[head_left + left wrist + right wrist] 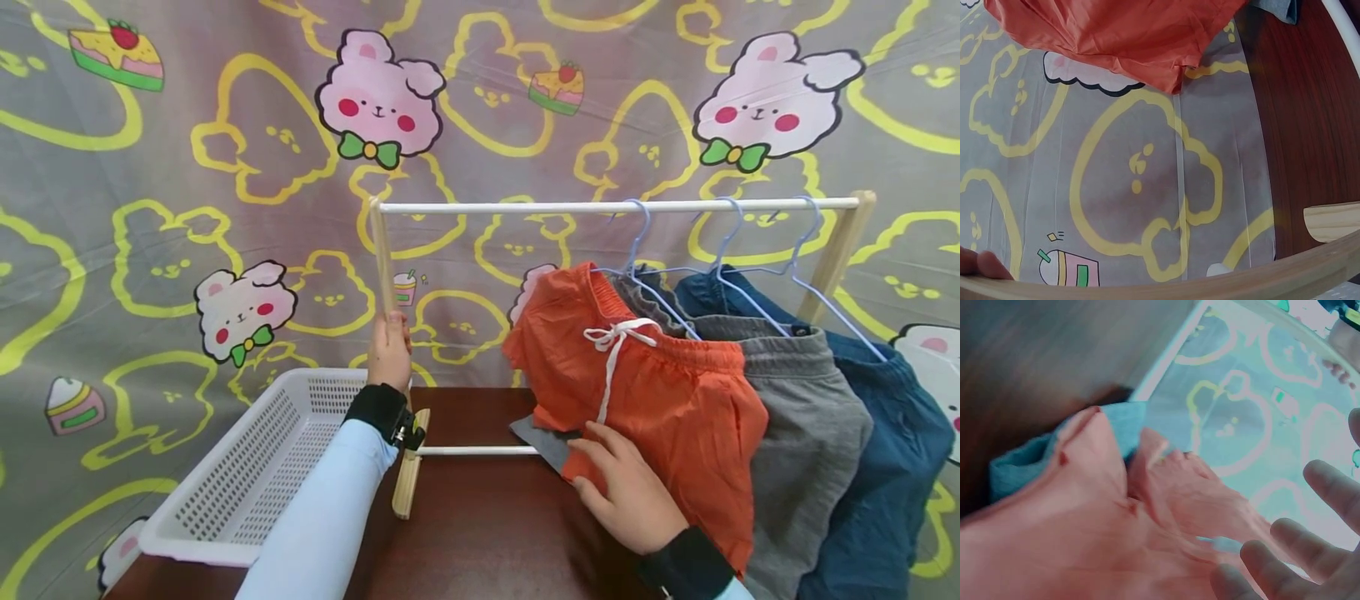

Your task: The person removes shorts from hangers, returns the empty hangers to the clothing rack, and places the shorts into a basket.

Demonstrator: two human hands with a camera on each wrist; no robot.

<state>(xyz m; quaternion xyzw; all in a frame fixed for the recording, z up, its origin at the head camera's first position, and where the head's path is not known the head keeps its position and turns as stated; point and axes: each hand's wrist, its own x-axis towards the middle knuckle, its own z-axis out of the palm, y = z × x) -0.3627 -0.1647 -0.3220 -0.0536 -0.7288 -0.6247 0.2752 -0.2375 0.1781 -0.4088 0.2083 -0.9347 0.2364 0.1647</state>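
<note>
In the head view my left hand (pixel 390 354) grips the left wooden post (pixel 382 258) of a small clothes rack; its fingertips (pixel 992 265) show at the post in the left wrist view. My right hand (pixel 630 496) lies with fingers spread against the lower front of orange shorts (pixel 690 408) with a white drawstring. In the right wrist view those spread fingers (pixel 1300 540) overlap the orange cloth. Behind the orange pair hang grey shorts (pixel 806 408) and dark blue shorts (pixel 892 442), all on light-purple hangers (pixel 723 250) toward the right end of the white rail (pixel 510 208).
Left of the rack stands a white perforated basket (pixel 202 467) on the dark reddish-brown table (pixel 480 517). The rack's wooden foot (pixel 411 483) and lower white bar (pixel 480 450) sit close to the tabletop. A patterned cloth (pixel 172 333) hangs behind everything.
</note>
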